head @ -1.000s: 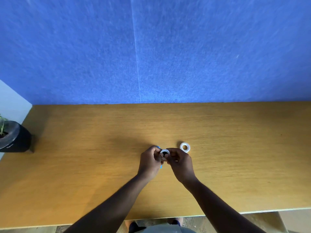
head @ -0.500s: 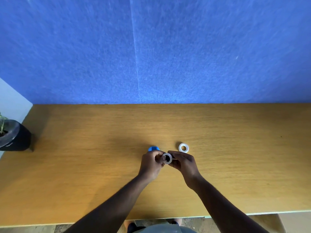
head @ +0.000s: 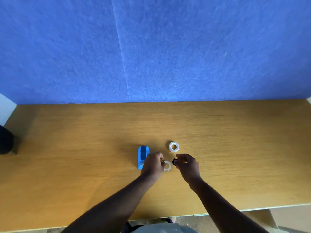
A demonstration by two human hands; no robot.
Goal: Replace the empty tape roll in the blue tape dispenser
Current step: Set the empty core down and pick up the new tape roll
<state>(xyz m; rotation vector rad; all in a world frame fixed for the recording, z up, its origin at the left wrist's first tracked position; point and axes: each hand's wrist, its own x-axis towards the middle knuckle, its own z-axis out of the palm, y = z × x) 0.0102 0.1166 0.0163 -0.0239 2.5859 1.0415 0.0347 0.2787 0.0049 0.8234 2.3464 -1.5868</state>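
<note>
The blue tape dispenser [head: 142, 156] lies on the wooden desk [head: 84, 148], just left of my left hand [head: 153, 164]. My left hand pinches a thin whitish ring, the empty tape roll [head: 167, 165], at its left edge. My right hand [head: 186, 164] is a short gap to the right and grips a small black spindle [head: 174, 160] in its fingertips. A fuller white tape roll [head: 174, 146] lies flat on the desk just beyond both hands.
A dark plant pot [head: 5, 140] stands at the desk's left edge. A blue felt partition [head: 151, 47] rises along the back of the desk. The desk's front edge [head: 252, 209] runs close to my body.
My hands have come apart: the black spindle has come out of the empty roll into my right hand. The dispenser, earlier mostly hidden behind my left hand, now shows on the desk.
</note>
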